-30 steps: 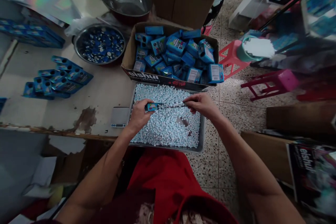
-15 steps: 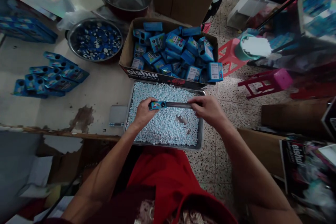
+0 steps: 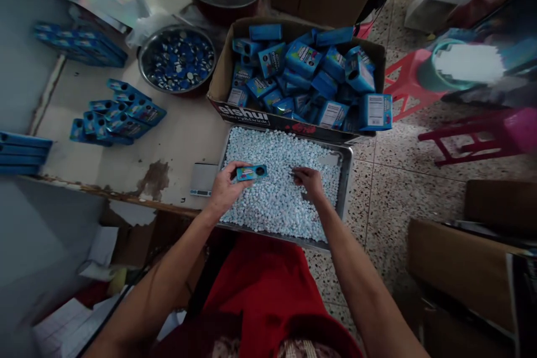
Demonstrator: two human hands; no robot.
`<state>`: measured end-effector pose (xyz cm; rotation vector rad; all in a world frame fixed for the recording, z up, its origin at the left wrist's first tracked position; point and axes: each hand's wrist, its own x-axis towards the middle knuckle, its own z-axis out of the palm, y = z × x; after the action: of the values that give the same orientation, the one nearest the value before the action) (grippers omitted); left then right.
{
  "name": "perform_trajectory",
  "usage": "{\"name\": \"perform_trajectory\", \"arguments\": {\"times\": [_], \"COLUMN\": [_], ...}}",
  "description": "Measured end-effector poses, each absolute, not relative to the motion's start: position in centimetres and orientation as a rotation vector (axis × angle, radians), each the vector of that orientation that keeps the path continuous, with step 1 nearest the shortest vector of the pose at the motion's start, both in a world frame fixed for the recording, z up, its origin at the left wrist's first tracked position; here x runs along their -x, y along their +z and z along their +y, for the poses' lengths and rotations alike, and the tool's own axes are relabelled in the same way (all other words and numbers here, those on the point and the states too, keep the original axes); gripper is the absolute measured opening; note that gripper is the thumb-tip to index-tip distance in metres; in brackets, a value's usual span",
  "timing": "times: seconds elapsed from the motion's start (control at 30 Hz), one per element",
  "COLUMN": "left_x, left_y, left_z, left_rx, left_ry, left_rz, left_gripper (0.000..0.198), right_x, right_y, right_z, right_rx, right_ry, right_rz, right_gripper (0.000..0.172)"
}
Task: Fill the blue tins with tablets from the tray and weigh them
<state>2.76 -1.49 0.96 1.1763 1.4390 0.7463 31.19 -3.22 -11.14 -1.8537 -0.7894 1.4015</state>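
My left hand (image 3: 226, 187) grips a small blue candy box (image 3: 251, 172) with a round dark hole in its narrow top, held tilted above the tray. To its right, my right hand (image 3: 309, 182) is closed low over the pale blue-white candies (image 3: 272, 207). A bit of a narrow dark tool (image 3: 291, 169) shows at its fingertips; most of the tool is hidden. The candies cover most of a metal tray (image 3: 347, 179), with bare metal showing at the upper right.
Behind the tray, a cardboard carton (image 3: 222, 78) holds many blue boxes. Left of it stand a bowl of blue and silver pieces (image 3: 178, 61), stacked blue boxes (image 3: 126, 117) and a small scale (image 3: 203, 179). Pink stools (image 3: 482, 128) stand on the floor at right.
My right hand has drawn the narrow tool away from the box's hole and lowered to the candies. My left hand still holds the box, its hole now uncovered. The view has shifted right-to-left.
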Motion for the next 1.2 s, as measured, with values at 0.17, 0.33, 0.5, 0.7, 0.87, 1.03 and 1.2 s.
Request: {"name": "perform_trajectory", "arguments": {"times": [0.17,0.33,0.5,0.7,0.87,1.03,1.2], "left_x": [-0.2,-0.7,-2.3,-3.0,-3.5,-3.6,-1.8], "left_y": [1.8,1.3,0.9,0.2,0.3,0.1,-0.6], "left_z": [-1.1,-0.3,0.1,-0.4,-0.9,-0.8,-0.1], "left_rx": [-1.305,-1.391,-1.443,-1.505,-1.465,-1.414,-1.175], "left_ry": [0.700,0.672,0.707,0.794,0.815,0.830,0.881], "left_rz": [1.654,1.619,1.534,1.485,1.475,1.476,1.331], "left_gripper": [0.042,0.039,0.039,0.034,0.033,0.034,0.042], "right_x": [-33.7,-35.3,-34.0,-32.1,-28.9,-29.1,-37.5], "right_y": [-6.3,0.7,5.3,9.5,13.1,14.6,8.1], "right_z": [-3.4,-2.1,1.5,4.5,6.0,4.3,-1.5], "right_rx": [1.733,1.565,1.643,1.775,1.862,1.859,2.161], "right_ry": [1.476,1.624,1.675,1.489,1.331,1.195,0.935], "right_rz": [-0.732,-0.823,-1.071,-1.593,-1.951,-1.974,-1.704], "right_gripper": [0.048,0.042,0.035,0.020,0.019,0.021,0.030]}}
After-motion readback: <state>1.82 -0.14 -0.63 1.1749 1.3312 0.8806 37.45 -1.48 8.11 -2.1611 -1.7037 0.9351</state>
